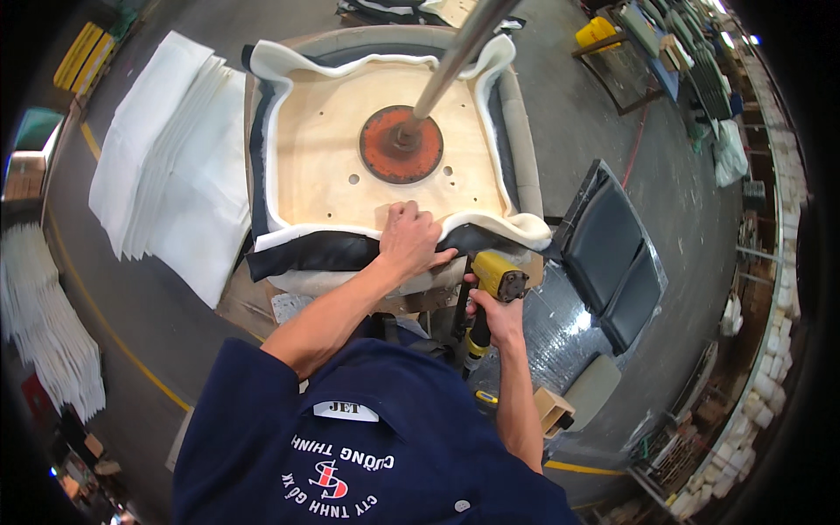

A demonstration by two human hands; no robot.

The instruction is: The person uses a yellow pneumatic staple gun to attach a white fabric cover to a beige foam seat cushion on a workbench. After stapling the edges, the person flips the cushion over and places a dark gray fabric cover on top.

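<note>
Grey floor surrounds the board, upper centre, apparently pinned by 1 disc. I see the left hand on the cover, perhaps tensioning it, grip unclear; the right hand holds a stapler.

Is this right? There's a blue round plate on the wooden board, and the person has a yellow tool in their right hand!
Not quite: the round plate isn't blue. The head view shows it is orange-red. It is on the wooden board, and the right hand does hold a yellow tool.
</note>
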